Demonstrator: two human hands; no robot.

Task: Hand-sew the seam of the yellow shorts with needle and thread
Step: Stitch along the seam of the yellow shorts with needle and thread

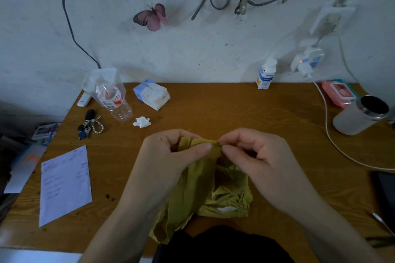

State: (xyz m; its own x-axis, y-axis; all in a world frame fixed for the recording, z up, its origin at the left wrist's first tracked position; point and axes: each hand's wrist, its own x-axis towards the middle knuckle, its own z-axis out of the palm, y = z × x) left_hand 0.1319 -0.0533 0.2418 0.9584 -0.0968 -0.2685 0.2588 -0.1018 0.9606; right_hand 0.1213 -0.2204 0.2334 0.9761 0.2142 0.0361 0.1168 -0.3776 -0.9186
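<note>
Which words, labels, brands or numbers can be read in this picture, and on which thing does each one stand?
No text here can be read with certainty.
plastic bottle: red and white label, print too blurred.
paper sheet: printed lines, too small to read.
tissue pack: print blurred.
white bottle: blue label, blurred.
pink wipes pack: label blurred.

Room ahead, clutter beside
Bare table lay beyond the yellow shorts; crumpled tissue, keys and paper crowded my left, white cable and tumbler my right.
</note>
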